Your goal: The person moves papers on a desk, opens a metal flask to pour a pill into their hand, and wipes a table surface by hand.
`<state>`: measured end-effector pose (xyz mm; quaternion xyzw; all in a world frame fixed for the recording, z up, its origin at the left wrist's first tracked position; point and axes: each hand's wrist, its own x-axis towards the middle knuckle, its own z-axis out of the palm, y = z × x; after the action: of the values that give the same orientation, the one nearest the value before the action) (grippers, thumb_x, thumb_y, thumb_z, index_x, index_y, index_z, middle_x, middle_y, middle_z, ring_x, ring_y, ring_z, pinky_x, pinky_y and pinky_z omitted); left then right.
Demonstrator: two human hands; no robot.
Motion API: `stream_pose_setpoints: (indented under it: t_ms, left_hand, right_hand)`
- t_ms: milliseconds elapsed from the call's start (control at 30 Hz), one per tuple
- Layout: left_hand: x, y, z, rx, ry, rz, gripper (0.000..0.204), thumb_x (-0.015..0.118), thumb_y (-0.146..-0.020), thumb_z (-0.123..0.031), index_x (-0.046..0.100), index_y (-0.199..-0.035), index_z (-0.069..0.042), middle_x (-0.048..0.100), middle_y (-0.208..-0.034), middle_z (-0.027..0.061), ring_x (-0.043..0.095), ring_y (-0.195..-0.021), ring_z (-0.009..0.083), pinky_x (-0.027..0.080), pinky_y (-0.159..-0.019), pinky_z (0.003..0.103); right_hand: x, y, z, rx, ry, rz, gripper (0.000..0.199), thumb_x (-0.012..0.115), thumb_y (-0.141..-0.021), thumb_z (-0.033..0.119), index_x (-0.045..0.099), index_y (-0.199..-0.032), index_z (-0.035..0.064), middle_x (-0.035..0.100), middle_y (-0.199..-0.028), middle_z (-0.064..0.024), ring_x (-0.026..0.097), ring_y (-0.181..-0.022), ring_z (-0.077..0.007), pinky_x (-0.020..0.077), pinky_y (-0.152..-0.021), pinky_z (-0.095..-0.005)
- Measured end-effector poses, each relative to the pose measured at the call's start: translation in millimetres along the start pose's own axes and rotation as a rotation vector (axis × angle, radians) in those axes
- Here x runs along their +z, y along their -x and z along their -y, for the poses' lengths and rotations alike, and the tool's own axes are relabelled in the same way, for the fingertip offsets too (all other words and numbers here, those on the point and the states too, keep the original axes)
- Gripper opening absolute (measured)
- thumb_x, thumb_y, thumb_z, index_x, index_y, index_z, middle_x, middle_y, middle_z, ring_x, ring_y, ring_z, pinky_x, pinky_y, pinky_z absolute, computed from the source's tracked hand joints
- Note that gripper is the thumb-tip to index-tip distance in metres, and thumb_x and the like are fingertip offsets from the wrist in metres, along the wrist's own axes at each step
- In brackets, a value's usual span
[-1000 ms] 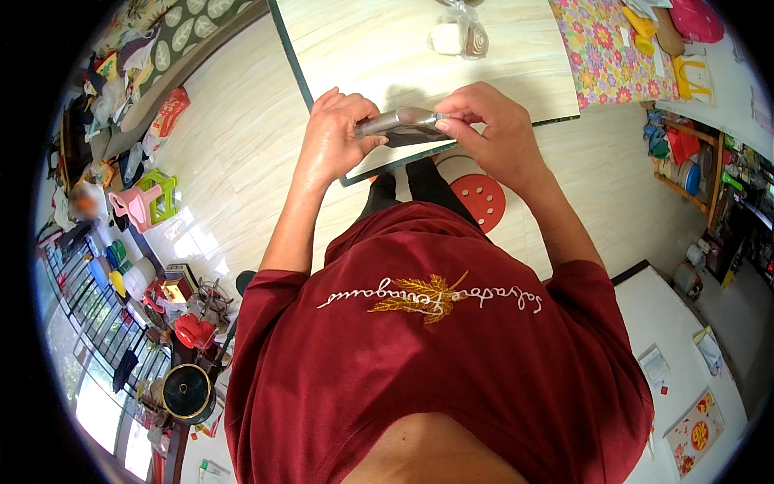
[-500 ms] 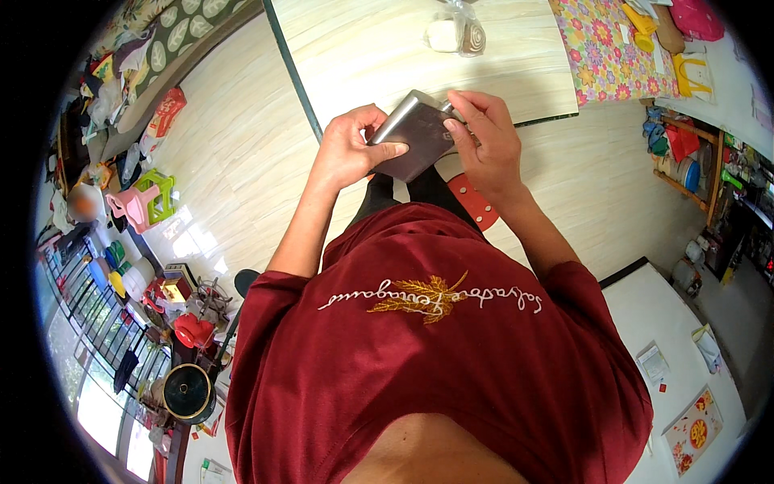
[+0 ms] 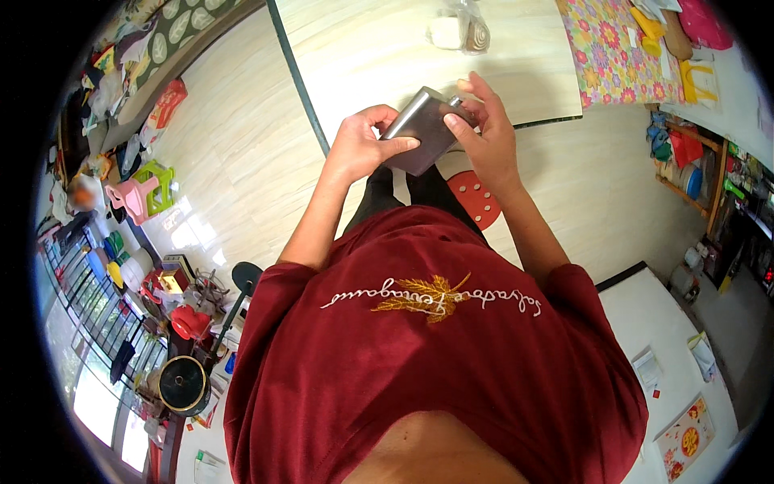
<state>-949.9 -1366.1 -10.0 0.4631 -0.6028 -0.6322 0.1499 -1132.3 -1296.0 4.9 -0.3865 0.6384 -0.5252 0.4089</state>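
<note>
A metal hip flask [image 3: 421, 135] with a dark front and a silvery side is tilted in front of me, above my knees. My left hand [image 3: 361, 147] is closed around its left edge, thumb across the front. At the upper right corner, beside the small metal cap [image 3: 456, 102], my right hand [image 3: 493, 139] grips the flask with its thumb on the front. The right index finger is raised off the cap; the other right fingers are partly hidden behind the flask.
Beyond the flask is a pale table [image 3: 363, 48] with a plastic bag of food [image 3: 468, 32]. A red stool [image 3: 474, 200] stands by my legs. Pink and green plastic stools [image 3: 137, 198] are at left, a frying pan [image 3: 184, 385] lower left, a white table [image 3: 637, 323] at right.
The right index finger has lifted away from the cap, and the right thumb now rests on the flask's front. The flask has shifted slightly to the right with both hands.
</note>
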Motion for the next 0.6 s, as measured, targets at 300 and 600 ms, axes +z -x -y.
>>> stream_pose_setpoints:
  t_ms: [300,600]
  left_hand:
    - [-35.0,45.0,73.3,-0.22,0.178,-0.208,0.022,0.075,-0.068,-0.007,0.063,-0.085,-0.003,0.058,-0.074,-0.0009,0.053,-0.069,0.0095,0.044,-0.065,0.024]
    - [-32.6,61.6,134.8,-0.176,0.859,-0.433,0.044,0.078,-0.065,-0.012,0.059,-0.104,-0.002,0.063,-0.097,0.0046,0.059,-0.089,0.0137,0.045,-0.082,0.028]
  right_hand:
    - [-32.9,13.4,-126.8,0.191,0.347,0.199,0.041,0.05,-0.09,0.022,0.046,-0.123,-0.0016,0.052,-0.12,-0.0194,0.051,-0.109,-0.0304,0.039,-0.093,-0.0348]
    - [45.7,3.1,-236.7,-0.232,0.96,0.665,0.058,0.051,-0.087,0.035,0.034,-0.136,0.0118,0.025,-0.144,-0.0097,0.02,-0.134,-0.0274,0.0155,-0.107,-0.0492]
